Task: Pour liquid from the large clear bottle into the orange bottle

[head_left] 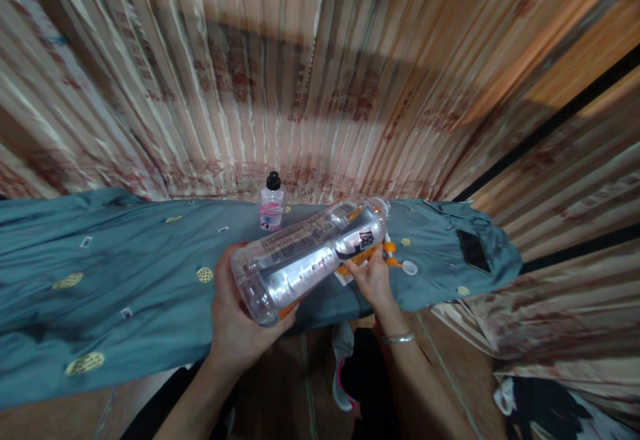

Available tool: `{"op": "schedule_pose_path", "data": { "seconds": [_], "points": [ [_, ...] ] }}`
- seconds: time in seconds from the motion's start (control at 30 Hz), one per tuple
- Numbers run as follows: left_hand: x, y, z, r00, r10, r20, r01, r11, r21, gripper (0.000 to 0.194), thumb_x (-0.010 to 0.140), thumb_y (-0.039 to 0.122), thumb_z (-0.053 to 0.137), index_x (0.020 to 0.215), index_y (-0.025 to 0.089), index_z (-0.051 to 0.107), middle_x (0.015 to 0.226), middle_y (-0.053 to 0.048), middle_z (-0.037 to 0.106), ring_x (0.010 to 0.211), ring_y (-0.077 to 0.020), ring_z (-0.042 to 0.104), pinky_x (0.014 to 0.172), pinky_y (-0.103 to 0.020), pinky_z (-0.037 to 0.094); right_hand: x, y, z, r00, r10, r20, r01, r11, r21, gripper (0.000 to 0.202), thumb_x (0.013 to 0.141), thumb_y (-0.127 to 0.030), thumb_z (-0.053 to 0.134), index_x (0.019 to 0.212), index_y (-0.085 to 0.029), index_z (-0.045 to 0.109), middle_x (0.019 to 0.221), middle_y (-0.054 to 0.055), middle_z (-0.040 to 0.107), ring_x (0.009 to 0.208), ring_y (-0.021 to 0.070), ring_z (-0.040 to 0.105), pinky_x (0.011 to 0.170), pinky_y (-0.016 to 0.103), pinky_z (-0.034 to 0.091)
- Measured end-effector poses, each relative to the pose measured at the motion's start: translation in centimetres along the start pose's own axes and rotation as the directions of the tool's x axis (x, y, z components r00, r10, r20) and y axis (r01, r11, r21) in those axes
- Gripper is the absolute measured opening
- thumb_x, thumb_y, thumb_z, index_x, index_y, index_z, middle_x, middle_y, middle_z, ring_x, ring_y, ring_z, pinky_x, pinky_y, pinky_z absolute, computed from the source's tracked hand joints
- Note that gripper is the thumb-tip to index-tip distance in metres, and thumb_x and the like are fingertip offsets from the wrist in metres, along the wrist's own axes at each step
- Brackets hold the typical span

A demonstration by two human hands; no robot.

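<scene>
1. I have the left hand (240, 327) wrapped around the base of a large clear plastic bottle (313, 253), fingers grasping its rounded bottom end.
2. I see the right hand (373, 280) gripping the same bottle nearer the neck, thumb against its underside; the other fingers are mostly hidden from me. A shiny silvery bracelet (399, 338) rings that wrist.
3. The bottle is tilted over the middle of the cloth-covered table (145, 253), neck toward the far edge and right. Its smooth wall carries a glossy silver label with dark characters.
4. Just beyond the right hand I make out an orange-and-white item (393, 263) with a pale oval end; its full shape is hidden.
5. A small translucent bottle (271, 210) with a black cap and pink print stands upright near the far edge.
6. A flat, dark rectangular phone (473, 251) lies near the rounded right end, on wrinkled teal fabric with yellow motifs.
7. Behind the far edge I see a pleated, printed curtain (280, 80).
</scene>
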State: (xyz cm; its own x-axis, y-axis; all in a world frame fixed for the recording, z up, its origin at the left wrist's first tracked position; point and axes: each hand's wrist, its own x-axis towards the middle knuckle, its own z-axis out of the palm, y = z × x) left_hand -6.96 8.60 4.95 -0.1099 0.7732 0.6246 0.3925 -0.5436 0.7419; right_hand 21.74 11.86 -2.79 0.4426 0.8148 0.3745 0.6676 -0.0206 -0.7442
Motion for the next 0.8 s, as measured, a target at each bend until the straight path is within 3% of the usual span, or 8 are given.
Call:
{"op": "schedule_pose_path", "data": {
  "seconds": [0.8],
  "points": [
    [-0.28,-0.27,0.24,1.0,0.006,-0.02,-0.006,1.0,-0.029,0.096,0.072,0.042,0.093,0.154,0.024,0.047,0.131,-0.011,0.069,0.104,-0.0278,0.078,0.083,-0.039,0.068,-0.05,-0.03,0.0,1.0,0.012,-0.001,-0.012,1.0,-0.005,0.093,0.08,-0.067,0.081,0.147,-0.009,0.053,0.116,0.022,0.082,0.102,0.0419,0.082,0.088,0.053,0.068]
  ]
}}
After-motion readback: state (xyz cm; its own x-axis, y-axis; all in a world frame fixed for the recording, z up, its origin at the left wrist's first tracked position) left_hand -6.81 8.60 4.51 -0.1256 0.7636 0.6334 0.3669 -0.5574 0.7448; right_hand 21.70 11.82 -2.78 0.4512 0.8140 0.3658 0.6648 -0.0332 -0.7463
